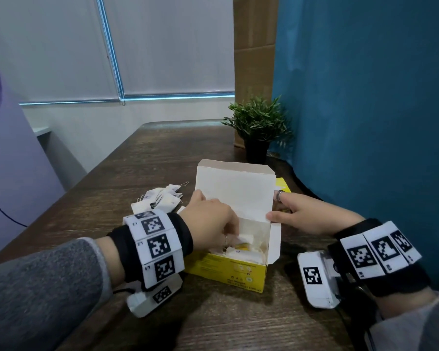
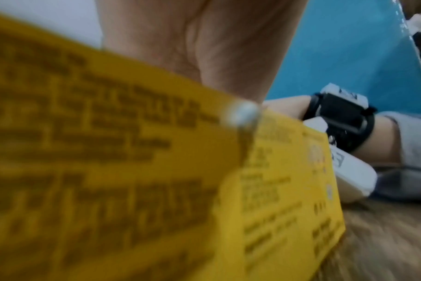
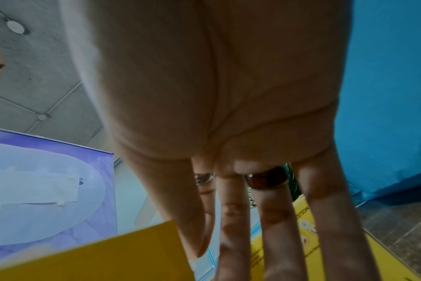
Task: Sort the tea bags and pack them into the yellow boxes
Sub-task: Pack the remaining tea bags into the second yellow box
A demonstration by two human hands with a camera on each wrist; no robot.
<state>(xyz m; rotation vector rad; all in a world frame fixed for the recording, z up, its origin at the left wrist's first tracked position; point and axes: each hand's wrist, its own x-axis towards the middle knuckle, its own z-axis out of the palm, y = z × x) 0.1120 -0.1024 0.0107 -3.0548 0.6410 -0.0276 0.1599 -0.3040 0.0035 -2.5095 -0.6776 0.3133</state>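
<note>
A yellow box (image 1: 238, 272) stands open on the table, its white-lined lid (image 1: 233, 191) raised. White tea bags (image 1: 246, 253) lie inside it. My left hand (image 1: 211, 219) reaches down into the box, fingers curled, and pinches a white tea bag (image 1: 243, 239) at the top of the stack. My right hand (image 1: 302, 214) pinches the lid's right edge, thumb in front and fingers behind. In the left wrist view the box wall (image 2: 108, 171) fills the frame below my palm (image 2: 204, 47). The right wrist view shows my fingers (image 3: 272, 218) along the lid's yellow outside (image 3: 108, 256).
A loose pile of white tea bags (image 1: 160, 198) lies on the wooden table (image 1: 137, 158) left of the box. A second yellow box (image 1: 283, 184) peeks out behind the lid. A small potted plant (image 1: 257, 127) stands at the back, by a blue curtain (image 1: 365, 97).
</note>
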